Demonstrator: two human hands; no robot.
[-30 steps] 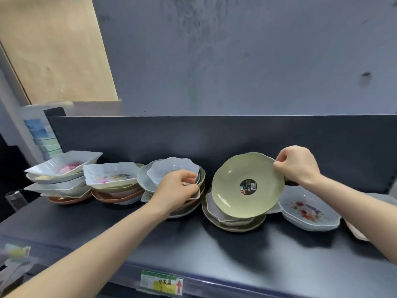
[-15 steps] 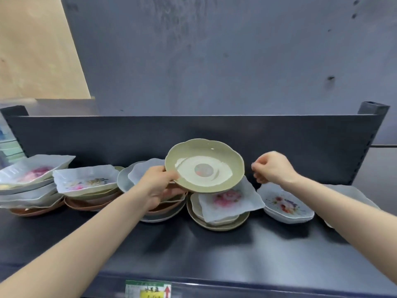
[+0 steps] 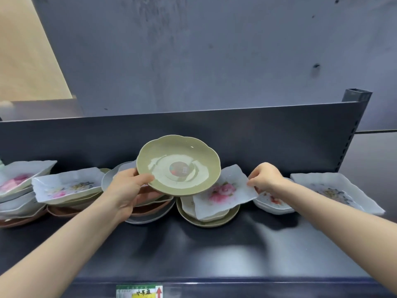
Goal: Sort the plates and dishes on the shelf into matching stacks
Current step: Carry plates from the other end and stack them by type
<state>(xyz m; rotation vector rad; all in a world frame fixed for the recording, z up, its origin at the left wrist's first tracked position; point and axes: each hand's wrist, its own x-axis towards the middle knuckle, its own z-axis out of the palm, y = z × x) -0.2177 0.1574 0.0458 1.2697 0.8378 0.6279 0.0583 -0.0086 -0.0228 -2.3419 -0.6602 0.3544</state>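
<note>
My left hand [image 3: 126, 188] holds a green scalloped plate [image 3: 179, 164] by its left rim, lifted level above the mixed stacks. My right hand [image 3: 266, 177] pinches the right corner of a white square dish with a pink flower [image 3: 223, 192], which lies tilted on a small stack with a green plate at the bottom [image 3: 208, 219]. Beneath my left hand sits a stack of grey, brown and green plates [image 3: 150, 211]. The dark shelf [image 3: 214, 250] carries all the stacks.
Further left stand stacks topped by white square floral dishes [image 3: 66, 186] [image 3: 19, 177]. On the right lie a small floral dish [image 3: 272, 203] and a large white square dish [image 3: 335, 190]. A dark back panel [image 3: 236, 136] rises behind; a price label [image 3: 139, 291] marks the front edge.
The green plate went from my right hand, tilted on edge, to my left hand, level. My right hand dropped onto the pink-flower dish's corner. The view shifted right.
</note>
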